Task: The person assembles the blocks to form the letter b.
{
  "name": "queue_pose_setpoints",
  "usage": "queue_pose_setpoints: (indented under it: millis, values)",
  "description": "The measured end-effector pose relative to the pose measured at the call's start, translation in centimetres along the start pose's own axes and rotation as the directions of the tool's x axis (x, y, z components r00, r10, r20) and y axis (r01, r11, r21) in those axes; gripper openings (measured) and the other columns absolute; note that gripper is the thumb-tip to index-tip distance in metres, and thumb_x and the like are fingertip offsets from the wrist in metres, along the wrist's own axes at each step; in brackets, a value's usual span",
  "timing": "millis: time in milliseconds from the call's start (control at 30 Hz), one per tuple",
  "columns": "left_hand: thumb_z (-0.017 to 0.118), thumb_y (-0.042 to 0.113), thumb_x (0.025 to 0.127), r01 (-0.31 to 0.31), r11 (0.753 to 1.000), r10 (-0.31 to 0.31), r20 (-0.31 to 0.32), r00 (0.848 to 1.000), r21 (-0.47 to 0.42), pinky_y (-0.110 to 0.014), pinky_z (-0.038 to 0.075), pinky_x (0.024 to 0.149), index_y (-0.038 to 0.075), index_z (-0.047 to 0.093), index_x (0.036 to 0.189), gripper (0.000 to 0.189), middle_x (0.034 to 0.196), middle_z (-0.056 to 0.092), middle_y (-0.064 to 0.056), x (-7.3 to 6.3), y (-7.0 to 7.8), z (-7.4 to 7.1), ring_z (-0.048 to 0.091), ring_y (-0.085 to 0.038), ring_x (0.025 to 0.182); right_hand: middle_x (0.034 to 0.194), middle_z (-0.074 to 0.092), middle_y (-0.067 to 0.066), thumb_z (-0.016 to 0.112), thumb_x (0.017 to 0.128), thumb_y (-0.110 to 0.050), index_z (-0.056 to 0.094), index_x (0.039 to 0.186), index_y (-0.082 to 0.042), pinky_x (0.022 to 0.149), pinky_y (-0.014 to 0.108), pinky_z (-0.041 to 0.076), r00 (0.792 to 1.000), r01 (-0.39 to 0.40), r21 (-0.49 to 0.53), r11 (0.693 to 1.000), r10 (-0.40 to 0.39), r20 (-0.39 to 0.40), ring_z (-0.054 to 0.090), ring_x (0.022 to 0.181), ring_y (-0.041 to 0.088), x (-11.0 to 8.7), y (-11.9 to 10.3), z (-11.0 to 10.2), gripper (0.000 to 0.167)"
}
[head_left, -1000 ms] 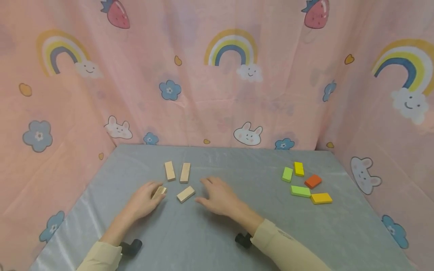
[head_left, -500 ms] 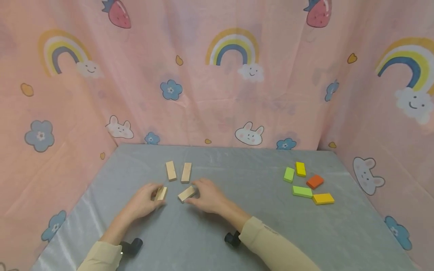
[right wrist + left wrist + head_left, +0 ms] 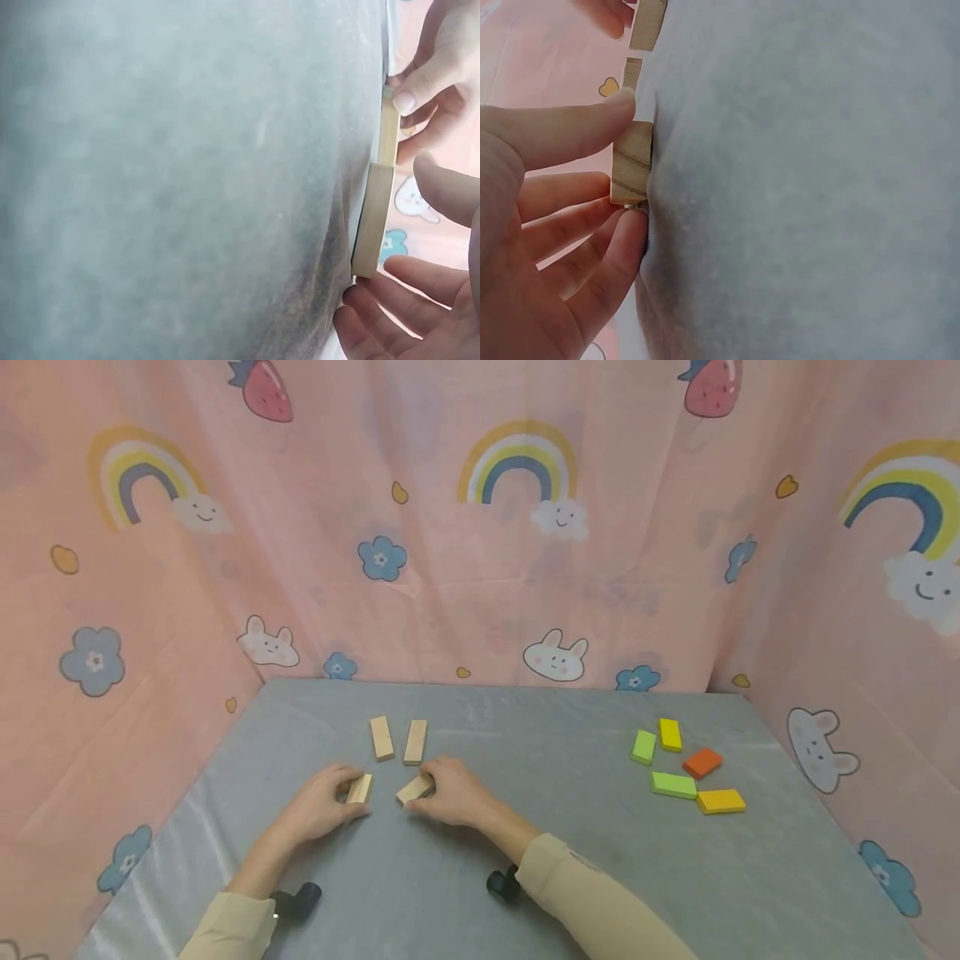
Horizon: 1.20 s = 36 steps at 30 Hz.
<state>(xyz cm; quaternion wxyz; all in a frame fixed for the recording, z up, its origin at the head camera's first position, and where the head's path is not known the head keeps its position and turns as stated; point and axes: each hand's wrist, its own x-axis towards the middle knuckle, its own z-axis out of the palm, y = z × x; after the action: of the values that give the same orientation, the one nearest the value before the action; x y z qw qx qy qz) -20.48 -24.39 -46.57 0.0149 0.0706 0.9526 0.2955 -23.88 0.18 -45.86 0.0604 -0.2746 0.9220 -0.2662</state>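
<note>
On the left of the table, my left hand spans a plain wooden block, thumb at its near end and fingers at its far end. The left wrist view shows this block between thumb and fingertips. My right hand curls round another wooden block, which lies slantwise. In the right wrist view, fingertips meet one end of that block, while the thumb stands near its other end. Two more wooden blocks lie just beyond the hands, one on the left and one on the right.
Several coloured blocks lie at the right: a yellow block, a red-orange block, an orange-yellow block and two green ones. A grey cloth covers the table. Pink patterned curtains enclose its back and sides.
My right hand has moved left and down onto the slanted wooden block, its fingers closing round it. My left hand stays in place while its block has turned slightly.
</note>
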Motion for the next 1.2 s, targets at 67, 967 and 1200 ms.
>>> queue_pose_setpoints:
  millis: [67, 967, 1200]
  values:
    - [0.086, 0.02, 0.083, -0.002, 1.0, 0.002, -0.003, 1.0, -0.018, -0.054, 0.051, 0.095, -0.004, 0.063, 0.132, 0.059, 0.129, 0.062, -0.02, 0.1, -0.1, 0.0, 0.062, -0.036, 0.114, 0.116, 0.067, 0.006, 0.08, 0.087, -0.043, 0.066, 0.128, -0.001, 0.09, 0.033, 0.051, 1.0, -0.008, -0.004, 1.0, 0.008, 0.01, 0.06, 0.103, 0.017, 0.1, 0.0, 0.0, 0.06]
    - [0.089, 0.019, 0.079, -0.015, 1.0, 0.014, 0.039, 0.999, 0.005, -0.055, 0.051, 0.093, -0.004, 0.063, 0.13, 0.061, 0.126, 0.062, -0.02, 0.5, 0.3, -0.5, 0.061, -0.033, 0.109, 0.12, 0.062, 0.01, 0.087, 0.082, -0.026, 0.064, 0.132, 0.002, 0.092, 0.033, 0.049, 0.998, 0.0, 0.028, 1.0, -0.002, 0.067, 0.056, 0.112, 0.024, 0.8, 0.0, -0.1, 0.061]
    - [0.087, 0.018, 0.082, -0.052, 0.996, 0.05, 0.04, 0.998, 0.068, -0.051, 0.053, 0.088, -0.006, 0.063, 0.128, 0.058, 0.122, 0.061, -0.02, 0.2, 1.1, -0.4, 0.061, -0.031, 0.103, 0.123, 0.061, 0.014, 0.089, 0.079, -0.02, 0.065, 0.129, 0.003, 0.096, 0.037, 0.05, 0.998, 0.003, 0.053, 0.999, -0.007, 0.067, 0.056, 0.115, 0.028, -0.1, 0.2, -0.8, 0.061]
